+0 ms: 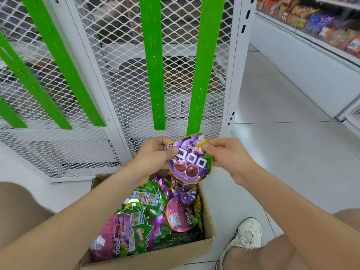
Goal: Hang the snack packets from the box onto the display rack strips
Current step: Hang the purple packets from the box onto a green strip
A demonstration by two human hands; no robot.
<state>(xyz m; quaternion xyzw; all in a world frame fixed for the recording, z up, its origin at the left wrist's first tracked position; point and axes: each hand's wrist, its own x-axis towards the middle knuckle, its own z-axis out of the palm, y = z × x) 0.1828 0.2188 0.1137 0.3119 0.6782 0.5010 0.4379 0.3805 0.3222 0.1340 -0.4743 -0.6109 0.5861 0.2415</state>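
Note:
A purple grape snack packet [190, 162] is held up above the cardboard box [148, 260]. My left hand [155, 154] pinches its left top edge and my right hand [228, 154] pinches its right top corner. A second purple packet [182, 187] hangs just below it, and I cannot tell if the two are joined. The box holds several purple, pink and green packets [140, 217]. Green display strips [202, 71] hang on the white mesh rack [120, 61] straight ahead, with their lower ends just above the held packet.
More green strips [152, 65] hang to the left on the rack. A stocked shelf unit [319, 22] runs along the right. White tiled floor [282, 145] lies between them. My shoe [243, 238] is beside the box on the right.

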